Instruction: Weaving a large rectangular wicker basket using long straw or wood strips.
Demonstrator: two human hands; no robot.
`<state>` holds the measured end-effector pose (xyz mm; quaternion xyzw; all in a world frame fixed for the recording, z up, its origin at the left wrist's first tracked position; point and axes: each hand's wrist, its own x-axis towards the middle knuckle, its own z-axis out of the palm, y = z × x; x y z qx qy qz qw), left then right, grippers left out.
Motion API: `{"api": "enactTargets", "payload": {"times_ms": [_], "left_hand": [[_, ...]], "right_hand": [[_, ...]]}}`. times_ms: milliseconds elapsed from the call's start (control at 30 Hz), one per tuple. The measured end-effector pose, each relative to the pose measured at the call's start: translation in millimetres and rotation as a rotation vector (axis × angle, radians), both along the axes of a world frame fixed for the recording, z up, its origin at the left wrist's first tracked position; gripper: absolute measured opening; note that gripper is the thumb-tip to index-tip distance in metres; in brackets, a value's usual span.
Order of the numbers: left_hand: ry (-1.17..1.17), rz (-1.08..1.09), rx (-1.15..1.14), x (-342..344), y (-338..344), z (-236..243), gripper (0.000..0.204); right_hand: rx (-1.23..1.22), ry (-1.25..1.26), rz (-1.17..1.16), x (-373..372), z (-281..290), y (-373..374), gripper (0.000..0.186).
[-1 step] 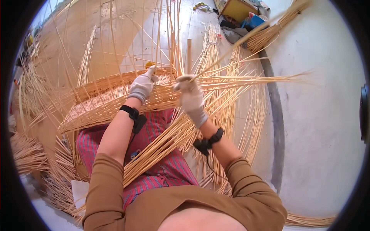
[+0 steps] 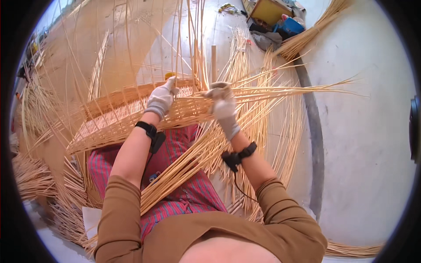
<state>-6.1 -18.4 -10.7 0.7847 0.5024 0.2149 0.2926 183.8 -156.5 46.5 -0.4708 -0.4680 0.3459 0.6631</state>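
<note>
head view: left hand (image 2: 161, 99) and right hand (image 2: 222, 106) grip cane strands (image 2: 280, 91) at the woven basket (image 2: 109, 125), upright stakes (image 2: 182, 39) crowding.

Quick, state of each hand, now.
Left hand: gloved, grip closed on the woven basket rim.
Right hand: gloved, grip closed on a bundle of cane strands.

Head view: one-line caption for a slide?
Gloved left hand and right hand grip pale cane strands at the rim of a half-woven basket across the lap.
</note>
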Motion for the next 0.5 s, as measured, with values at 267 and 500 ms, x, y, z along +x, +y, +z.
{"api": "enactTargets", "payload": {"times_ms": [267,500], "left_hand": [[-0.515,0.179,0.395,26.8,-38.0,19.2,0.031],[-0.305,0.158,-0.398,77.4,-19.3,-9.9,0.049]], "right_hand": [[-0.088,0.125,-0.328,94.0,-30.3,1.5,0.010],[-0.030,0.073,-0.229,93.8,-19.4,22.1,0.015]]}}
